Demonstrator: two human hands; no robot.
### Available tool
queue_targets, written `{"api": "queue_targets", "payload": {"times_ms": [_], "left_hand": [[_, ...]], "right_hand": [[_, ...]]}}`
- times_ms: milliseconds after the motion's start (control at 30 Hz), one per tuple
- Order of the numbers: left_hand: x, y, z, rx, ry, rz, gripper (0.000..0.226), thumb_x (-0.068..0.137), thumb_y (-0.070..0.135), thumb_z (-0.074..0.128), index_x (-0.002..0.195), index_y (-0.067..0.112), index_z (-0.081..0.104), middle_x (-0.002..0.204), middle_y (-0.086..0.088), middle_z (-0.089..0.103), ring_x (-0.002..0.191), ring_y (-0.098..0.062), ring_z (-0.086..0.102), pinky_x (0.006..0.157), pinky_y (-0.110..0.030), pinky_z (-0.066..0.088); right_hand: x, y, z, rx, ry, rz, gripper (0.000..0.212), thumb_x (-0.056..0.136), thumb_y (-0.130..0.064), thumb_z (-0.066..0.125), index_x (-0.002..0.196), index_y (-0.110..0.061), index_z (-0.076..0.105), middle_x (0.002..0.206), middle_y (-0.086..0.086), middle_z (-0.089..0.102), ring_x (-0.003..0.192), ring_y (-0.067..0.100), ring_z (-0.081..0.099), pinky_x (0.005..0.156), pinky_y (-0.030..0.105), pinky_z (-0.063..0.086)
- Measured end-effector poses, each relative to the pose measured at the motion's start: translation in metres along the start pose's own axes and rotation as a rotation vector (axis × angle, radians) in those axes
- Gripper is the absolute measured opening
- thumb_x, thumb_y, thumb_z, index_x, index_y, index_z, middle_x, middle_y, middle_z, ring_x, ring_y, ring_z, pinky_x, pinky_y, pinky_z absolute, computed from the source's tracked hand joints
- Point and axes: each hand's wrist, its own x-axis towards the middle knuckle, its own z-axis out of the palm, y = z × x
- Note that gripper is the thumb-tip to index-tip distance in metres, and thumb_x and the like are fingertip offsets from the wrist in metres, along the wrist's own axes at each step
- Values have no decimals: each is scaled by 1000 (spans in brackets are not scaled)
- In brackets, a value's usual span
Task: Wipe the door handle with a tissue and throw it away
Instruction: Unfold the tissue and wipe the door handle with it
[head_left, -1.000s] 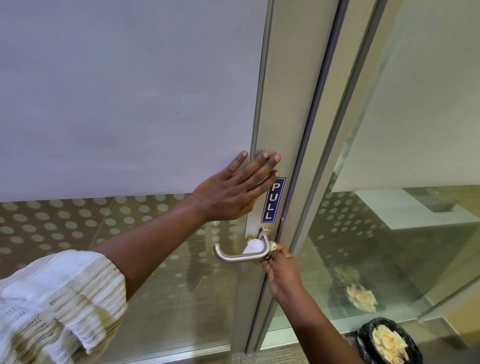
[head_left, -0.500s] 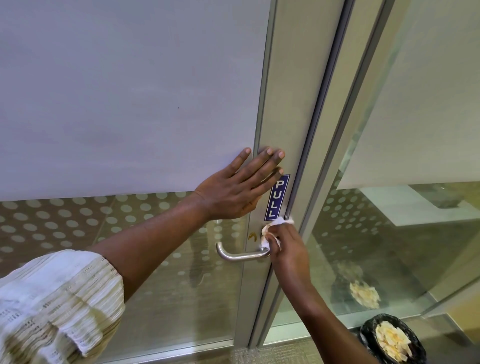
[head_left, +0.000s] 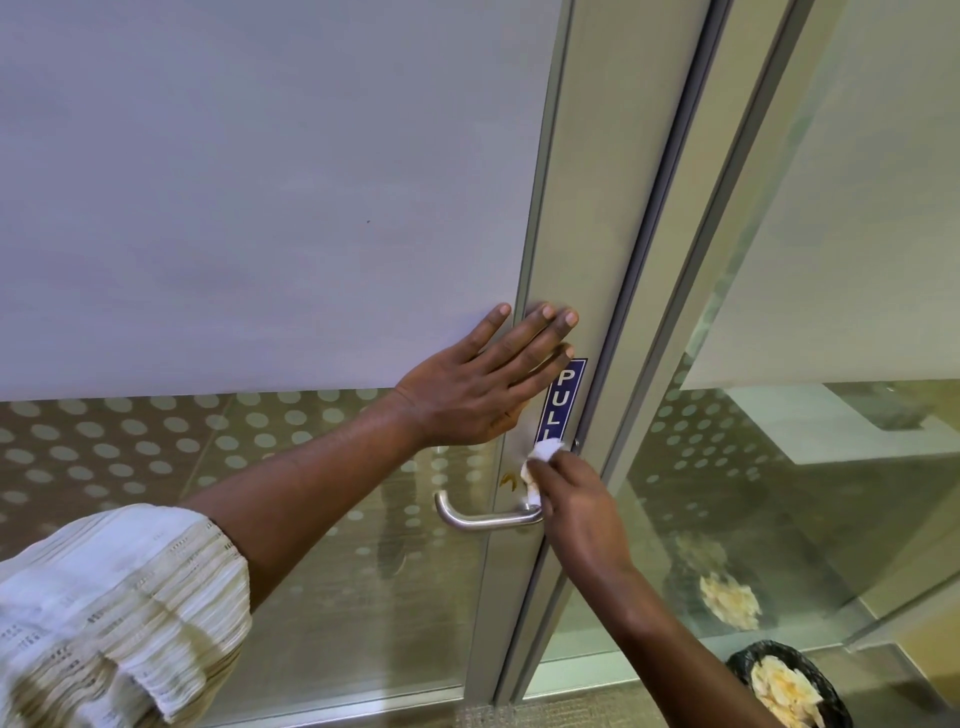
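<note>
There is one door (head_left: 260, 208), with a grey top and dotted glass below. There is one bin (head_left: 748, 667) on the floor at the bottom right, with a black bag and crumpled paper inside. Two hands show. The left hand (head_left: 467, 389) lies flat on the door with its fingers spread. The right hand (head_left: 576, 504) pinches one white tissue (head_left: 543, 457) at the inner end of the one silver handle (head_left: 483, 517). The tissue sits just under the left hand. One blue sign (head_left: 563, 395) above the tissue says "PULL".
</note>
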Motion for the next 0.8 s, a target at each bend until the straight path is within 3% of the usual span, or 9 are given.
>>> {"api": "queue_targets", "payload": {"times_ms": [100,167,233,300,367,467,600,700,800], "left_hand": [[0,0,-1,-1,14,-3,67,106,34,43,165,6,26,171,-22,24,159,-39,20,129,-55,8],[0,1,-2,-1,18,-2,67,106,33,44,165,6,26,171,-22,24,159,-38,20,129,-55,9],[0,1,-1,-5,21,-5,69,104,33,47,165,6,26,171,-21,24,159,-38,20,129,-55,10],[0,1,0,-6,21,-6,71,103,32,48,165,6,26,171,-21,23,159,-38,19,129,-55,10],[0,0,0,-5,23,-13,70,104,32,47,165,6,25,171,-21,22,159,-38,18,130,-55,8],[0,0,0,-8,21,-12,69,105,32,46,165,6,25,171,-22,22,160,-38,18,130,-55,7],[0,1,0,-12,16,-12,67,106,33,44,165,6,26,171,-22,23,159,-38,19,130,-55,9],[1,1,0,-12,13,-10,67,106,33,44,165,6,26,171,-22,23,159,-39,19,129,-56,9],[0,0,0,-3,10,-6,69,106,34,44,165,5,24,171,-22,22,159,-39,19,129,-56,9]], "right_hand": [[4,1,-2,-38,-26,-159,38,72,-4,83,109,-8,76,112,6,70,108,27,63,83,35,58],[2,6,-1,11,6,-110,30,79,-3,78,108,-8,76,112,6,70,108,27,63,83,36,59],[-6,4,3,62,50,-4,35,84,2,72,117,-8,74,121,7,69,115,26,62,94,34,55],[-12,-1,9,186,122,125,39,88,6,64,123,-10,72,127,6,66,119,21,60,101,19,45],[-13,-8,13,308,198,221,39,91,9,59,122,-10,72,125,3,65,115,14,60,97,4,36],[-15,-14,16,388,277,296,35,94,4,58,121,-14,72,117,-1,63,100,-6,55,85,-3,34],[-23,-8,25,497,286,505,28,98,-7,56,119,-21,68,109,-8,67,97,1,62,81,1,40],[-24,-3,31,681,238,656,22,98,-12,60,114,-23,72,106,-4,74,100,13,69,87,22,52],[-22,-5,36,943,277,890,25,96,-7,63,115,-18,73,107,1,76,103,16,71,91,32,56]]}}
